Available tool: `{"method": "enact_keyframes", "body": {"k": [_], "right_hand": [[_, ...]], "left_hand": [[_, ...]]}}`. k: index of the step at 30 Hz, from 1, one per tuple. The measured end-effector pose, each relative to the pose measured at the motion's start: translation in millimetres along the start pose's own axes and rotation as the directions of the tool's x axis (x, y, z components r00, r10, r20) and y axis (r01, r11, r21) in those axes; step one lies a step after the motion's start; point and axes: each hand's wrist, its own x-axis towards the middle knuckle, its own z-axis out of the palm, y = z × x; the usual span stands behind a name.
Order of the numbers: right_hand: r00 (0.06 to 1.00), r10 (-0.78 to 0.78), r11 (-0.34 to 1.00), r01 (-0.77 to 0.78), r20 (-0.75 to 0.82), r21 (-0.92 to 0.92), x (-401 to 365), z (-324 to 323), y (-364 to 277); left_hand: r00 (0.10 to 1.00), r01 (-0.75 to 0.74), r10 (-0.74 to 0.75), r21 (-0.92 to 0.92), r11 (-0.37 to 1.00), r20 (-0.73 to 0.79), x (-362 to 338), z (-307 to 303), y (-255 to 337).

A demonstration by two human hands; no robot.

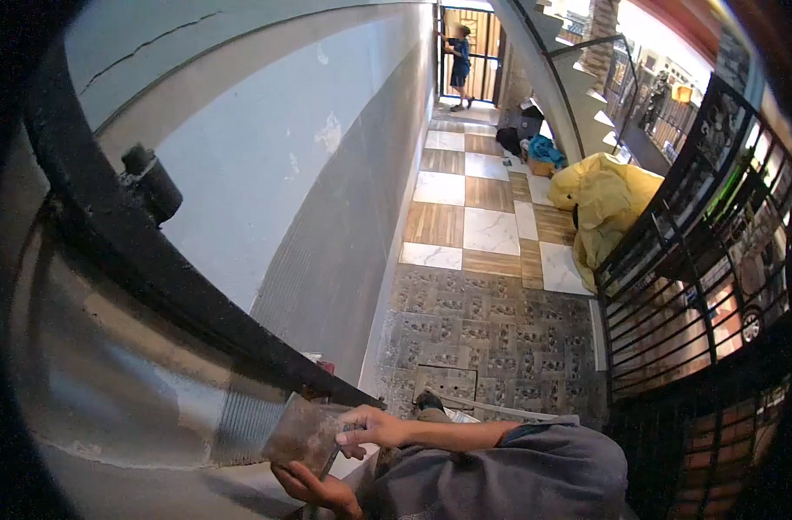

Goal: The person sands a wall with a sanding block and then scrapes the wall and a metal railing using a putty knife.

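Observation:
A flat, roughly square brownish piece that looks like a cut tile is held tilted in front of the wall, low in the view. My right hand grips its right edge, thumb on the face. From below, my left hand supports the lower edge, its fingers partly hidden behind it. Just left of the piece, a patch of ribbed grey adhesive covers the wall.
A dark metal frame with a latch crosses the left side. Patterned grey floor leads to checkered tiles. A yellow cover, stairs and a barred gate stand right. A person is at the far door.

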Motion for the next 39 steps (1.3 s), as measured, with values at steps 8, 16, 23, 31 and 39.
{"method": "enact_keyframes", "body": {"k": [8,16,23,31,39], "right_hand": [[0.687,-0.212,0.964,0.265,-0.695,-0.032,-15.8,-31.7,-42.1],[-0.090,-0.772,0.634,-0.046,-0.629,-0.772,-22.7,-135.4,-115.8],[-0.294,-0.833,0.521,-0.133,-0.469,-0.843,-21.3,-176.0,-200.4],[0.127,-0.821,0.550,-0.090,-0.557,-0.830,-2.8,-57.1,-125.0],[0.790,-0.344,0.914,0.157,-0.508,-0.375,-1.2,43.5,-55.2]], "left_hand": [[0.984,-0.120,0.166,-0.444,0.888,0.066,-2.6,14.8,-5.1],[0.912,-0.011,0.140,-0.319,0.948,0.386,-11.0,30.8,-10.8],[0.867,0.013,0.097,-0.216,0.976,0.489,-20.1,34.5,1.4],[0.766,-0.011,0.193,-0.288,0.958,0.613,-0.6,39.9,15.5],[0.677,-0.056,0.292,-0.347,0.936,0.676,41.8,27.8,-28.5]]}}
